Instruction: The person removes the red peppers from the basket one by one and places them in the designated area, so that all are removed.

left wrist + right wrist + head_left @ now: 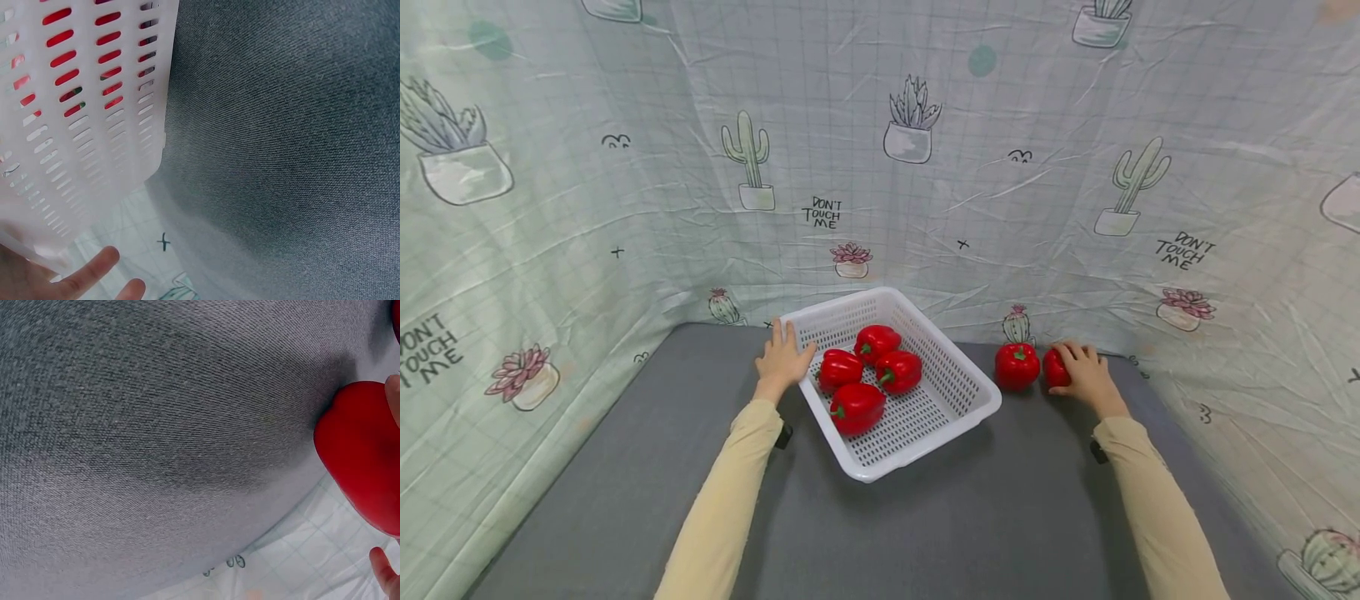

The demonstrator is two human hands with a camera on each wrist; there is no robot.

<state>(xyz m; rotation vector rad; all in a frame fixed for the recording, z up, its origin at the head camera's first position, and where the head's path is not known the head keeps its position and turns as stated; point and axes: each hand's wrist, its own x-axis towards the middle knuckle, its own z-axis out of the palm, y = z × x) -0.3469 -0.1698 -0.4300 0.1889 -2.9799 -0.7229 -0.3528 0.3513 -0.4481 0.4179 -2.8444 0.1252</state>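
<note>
My right hand (1086, 382) grips a red bell pepper (1054, 369) at the right, its thumb and fingers around the sides; the palm hides part of it. In the right wrist view this pepper (362, 456) rests on the grey cloth, with fingertips at its edge. Another red bell pepper (1017, 367) stands just left of it, green stem up. My left hand (781, 358) lies at the left rim of a white plastic basket (951, 379), fingers spread and straight. In the left wrist view, fingers (94, 272) extend past the basket's slotted wall (81, 137).
Several red bell peppers (857, 408) lie in the left part of the basket. The grey table (925, 533) extends in front and to both sides. A curtain with cactus prints (880, 192) hangs close behind the basket and along the sides.
</note>
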